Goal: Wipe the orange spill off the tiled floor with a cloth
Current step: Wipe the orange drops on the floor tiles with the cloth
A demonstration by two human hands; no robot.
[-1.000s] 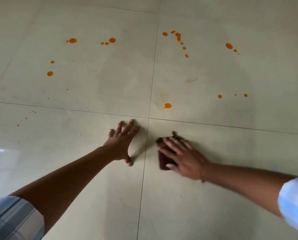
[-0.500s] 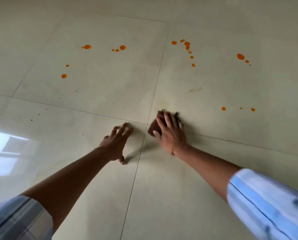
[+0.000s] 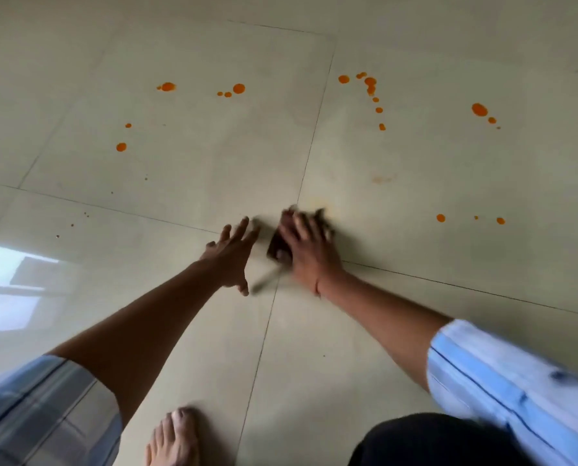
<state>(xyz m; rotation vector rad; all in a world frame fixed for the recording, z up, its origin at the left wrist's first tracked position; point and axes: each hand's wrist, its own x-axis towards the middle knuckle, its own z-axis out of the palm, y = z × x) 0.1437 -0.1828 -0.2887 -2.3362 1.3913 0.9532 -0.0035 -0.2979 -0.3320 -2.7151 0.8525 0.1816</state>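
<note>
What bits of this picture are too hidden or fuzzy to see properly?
Cloth: head view, mostly under the right hand and motion-blurred; shape unclear.
Foot: head view, heel cut off by the bottom edge.
Specks far left: head view, too small to tell whether they are spill.

Your right hand (image 3: 309, 250) is lying on the cloth (image 3: 278, 247), which is sitting on the floor (image 3: 348, 331). Your left hand (image 3: 231, 255) is resting just left of the cloth. The drops (image 3: 479, 109) are lying beyond the cloth, and your foot (image 3: 176, 438) is standing behind it, nearer you.
</note>
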